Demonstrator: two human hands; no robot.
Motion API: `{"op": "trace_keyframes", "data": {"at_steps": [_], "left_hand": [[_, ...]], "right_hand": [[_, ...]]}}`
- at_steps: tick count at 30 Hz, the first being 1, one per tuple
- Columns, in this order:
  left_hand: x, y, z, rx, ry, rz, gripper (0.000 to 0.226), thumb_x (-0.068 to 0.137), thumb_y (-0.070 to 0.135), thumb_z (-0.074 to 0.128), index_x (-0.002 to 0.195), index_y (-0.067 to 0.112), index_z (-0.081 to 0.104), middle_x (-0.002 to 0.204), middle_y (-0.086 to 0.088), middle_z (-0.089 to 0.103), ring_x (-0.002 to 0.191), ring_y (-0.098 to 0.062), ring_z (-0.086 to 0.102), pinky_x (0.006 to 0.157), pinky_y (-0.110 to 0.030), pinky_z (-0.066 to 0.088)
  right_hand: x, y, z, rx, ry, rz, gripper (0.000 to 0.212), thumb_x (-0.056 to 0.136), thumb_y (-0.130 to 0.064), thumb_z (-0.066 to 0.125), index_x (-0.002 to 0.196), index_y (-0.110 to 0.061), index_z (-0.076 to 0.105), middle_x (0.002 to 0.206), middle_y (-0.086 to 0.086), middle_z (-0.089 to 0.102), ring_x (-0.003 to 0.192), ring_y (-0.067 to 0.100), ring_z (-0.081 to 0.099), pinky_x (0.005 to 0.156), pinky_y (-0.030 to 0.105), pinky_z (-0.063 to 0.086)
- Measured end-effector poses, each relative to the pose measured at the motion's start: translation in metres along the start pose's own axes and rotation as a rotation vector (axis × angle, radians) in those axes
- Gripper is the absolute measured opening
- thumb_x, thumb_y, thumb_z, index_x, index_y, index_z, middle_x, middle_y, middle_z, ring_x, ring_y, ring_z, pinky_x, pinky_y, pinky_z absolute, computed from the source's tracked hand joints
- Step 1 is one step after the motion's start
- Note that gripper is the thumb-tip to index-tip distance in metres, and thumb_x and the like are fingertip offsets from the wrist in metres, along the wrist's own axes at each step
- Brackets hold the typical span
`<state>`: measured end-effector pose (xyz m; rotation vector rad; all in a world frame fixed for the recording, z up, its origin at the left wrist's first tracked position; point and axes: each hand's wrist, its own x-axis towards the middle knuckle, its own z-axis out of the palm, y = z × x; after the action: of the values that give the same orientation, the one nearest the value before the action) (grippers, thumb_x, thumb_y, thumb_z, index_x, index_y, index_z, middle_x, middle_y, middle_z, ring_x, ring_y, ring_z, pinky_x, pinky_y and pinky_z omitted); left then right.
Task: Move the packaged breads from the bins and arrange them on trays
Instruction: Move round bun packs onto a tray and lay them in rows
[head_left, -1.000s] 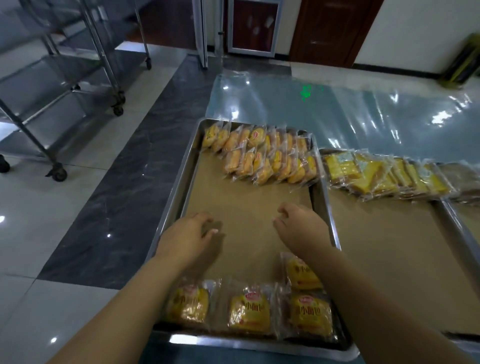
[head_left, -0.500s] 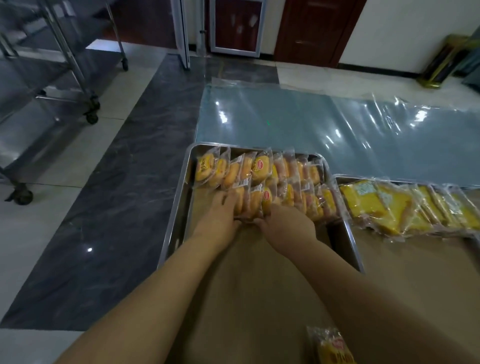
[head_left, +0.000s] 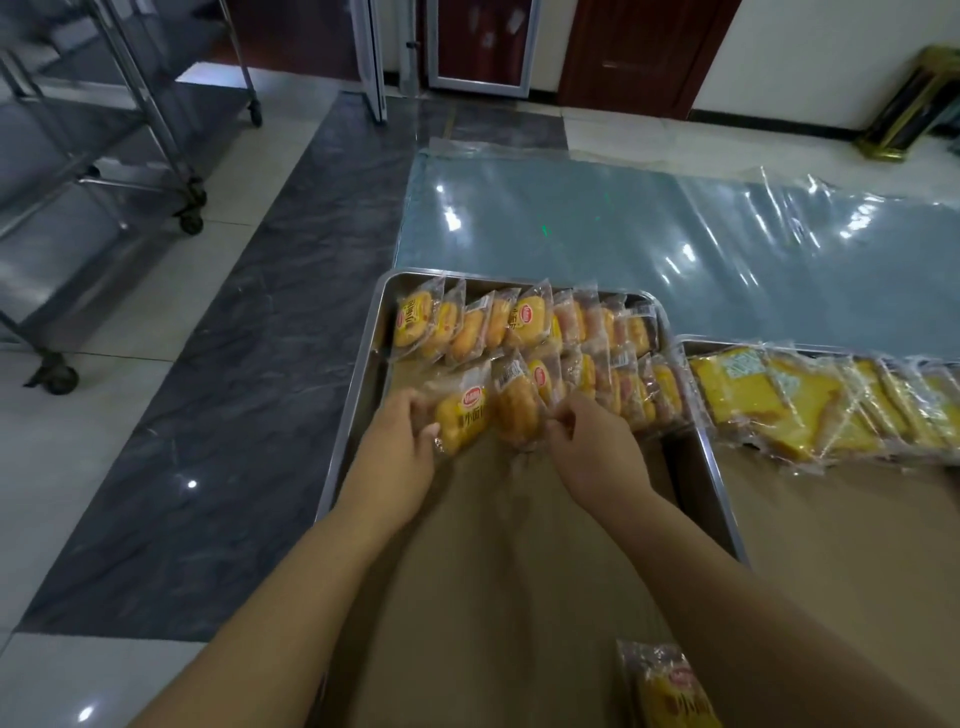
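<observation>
Bread packs (head_left: 524, 322) lean in rows on our tray (head_left: 363, 410). Our left hand (head_left: 397, 454) holds one and our right hand (head_left: 592, 452) pinches the next. We should tuck both in gently.

A steel rack (head_left: 104, 156) is seen at the far left, and 3 of its casters (head_left: 191, 221) are shown on the floor. Pale glossy tiles (head_left: 78, 467) are crossed by a broad band of dark marbled stone (head_left: 234, 415). Further back, a transparent plastic sheet (head_left: 623, 234) is spread flat and is creased at its right side. Beyond it, a white-framed glazed door (head_left: 478, 41) and a dark brown wooden door (head_left: 639, 47) are set beside a pale wall (head_left: 805, 47), and a brass-coloured stand (head_left: 904, 104) is placed at the far right.
</observation>
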<state>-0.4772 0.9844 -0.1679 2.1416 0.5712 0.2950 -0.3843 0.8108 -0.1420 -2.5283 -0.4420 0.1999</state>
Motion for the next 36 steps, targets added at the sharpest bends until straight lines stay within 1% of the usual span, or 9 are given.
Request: {"op": "trace_keyframes", "data": {"at_steps": [2, 7, 13, 17, 22, 26, 30, 33, 36], "left_hand": [[-0.011, -0.004, -0.008, -0.062, 0.019, -0.048, 0.022, 0.093, 0.019, 0.052, 0.108, 0.034, 0.044, 0.107, 0.012, 0.057, 0.096, -0.006, 0.057, 0.084, -0.032, 0.051], [-0.032, -0.013, -0.016, -0.051, -0.043, -0.145, 0.041, 0.095, 0.020, 0.048, 0.134, 0.028, 0.036, 0.103, 0.009, 0.060, 0.083, -0.005, 0.061, 0.067, -0.022, 0.048], [-0.046, -0.014, -0.008, 0.269, -0.099, -0.101, 0.040, 0.091, 0.017, 0.051, 0.131, 0.021, 0.043, 0.129, -0.006, 0.049, 0.113, -0.022, 0.050, 0.095, -0.041, 0.045], [-0.056, -0.015, 0.002, 0.381, -0.044, 0.009, 0.044, 0.089, 0.015, 0.055, 0.132, 0.018, 0.045, 0.139, -0.008, 0.039, 0.125, -0.028, 0.037, 0.101, -0.045, 0.039], [-0.067, -0.016, 0.014, 0.488, -0.162, 0.197, 0.044, 0.090, 0.021, 0.056, 0.133, 0.023, 0.049, 0.142, -0.004, 0.039, 0.130, -0.026, 0.025, 0.110, -0.042, 0.026], [-0.073, -0.018, 0.016, 0.512, -0.206, 0.197, 0.048, 0.093, 0.031, 0.051, 0.139, 0.025, 0.040, 0.149, -0.001, 0.031, 0.135, -0.023, 0.023, 0.111, -0.039, 0.025], [-0.075, -0.018, 0.014, 0.493, -0.214, 0.187, 0.049, 0.093, 0.039, 0.049, 0.139, 0.026, 0.040, 0.148, 0.002, 0.032, 0.134, -0.020, 0.024, 0.111, -0.038, 0.026], [-0.076, -0.020, 0.012, 0.522, -0.210, 0.196, 0.047, 0.093, 0.040, 0.047, 0.138, 0.027, 0.040, 0.147, 0.003, 0.034, 0.134, -0.019, 0.025, 0.109, -0.036, 0.028], [-0.077, -0.021, 0.008, 0.533, -0.204, 0.177, 0.047, 0.092, 0.039, 0.050, 0.137, 0.027, 0.042, 0.144, 0.002, 0.036, 0.131, -0.020, 0.028, 0.106, -0.037, 0.032]], "right_hand": [[-0.007, 0.003, -0.003, 0.075, 0.025, -0.006, 0.010, 0.092, -0.021, 0.050, 0.083, -0.023, 0.052, 0.073, -0.007, 0.057, 0.066, 0.011, 0.055, 0.059, 0.032, 0.051], [-0.032, 0.010, -0.011, 0.161, 0.099, -0.076, 0.005, 0.091, -0.017, 0.054, 0.087, -0.019, 0.056, 0.074, -0.004, 0.061, 0.066, 0.012, 0.057, 0.060, 0.033, 0.051], [-0.066, 0.033, -0.020, 0.044, 0.177, -0.353, 0.009, 0.084, -0.003, 0.061, 0.082, -0.011, 0.064, 0.072, -0.004, 0.062, 0.060, 0.012, 0.054, 0.051, 0.023, 0.041], [-0.080, 0.062, -0.020, -0.140, 0.060, -0.372, 0.016, 0.079, 0.008, 0.059, 0.079, -0.006, 0.067, 0.077, 0.006, 0.065, 0.064, 0.025, 0.059, 0.054, 0.036, 0.048], [-0.087, 0.085, -0.016, -0.286, -0.112, -0.185, 0.021, 0.086, -0.007, 0.050, 0.095, -0.015, 0.066, 0.094, 0.001, 0.063, 0.086, 0.021, 0.057, 0.067, 0.032, 0.048], [-0.088, 0.084, -0.014, -0.264, -0.080, -0.183, 0.024, 0.087, -0.023, 0.054, 0.110, -0.020, 0.063, 0.098, -0.001, 0.061, 0.095, 0.021, 0.055, 0.073, 0.035, 0.049], [-0.081, 0.065, -0.004, -0.198, -0.113, -0.028, 0.047, 0.088, -0.051, 0.049, 0.131, -0.031, 0.046, 0.119, 0.002, 0.051, 0.111, 0.023, 0.046, 0.085, 0.036, 0.045], [-0.073, 0.047, 0.006, -0.308, -0.211, -0.014, 0.044, 0.089, -0.058, 0.040, 0.127, -0.036, 0.047, 0.122, 0.003, 0.047, 0.114, 0.026, 0.043, 0.090, 0.042, 0.044], [-0.069, 0.033, 0.008, -0.264, -0.253, -0.085, 0.024, 0.090, -0.044, 0.049, 0.102, -0.026, 0.060, 0.112, -0.001, 0.052, 0.102, 0.021, 0.050, 0.089, 0.042, 0.046]]}}
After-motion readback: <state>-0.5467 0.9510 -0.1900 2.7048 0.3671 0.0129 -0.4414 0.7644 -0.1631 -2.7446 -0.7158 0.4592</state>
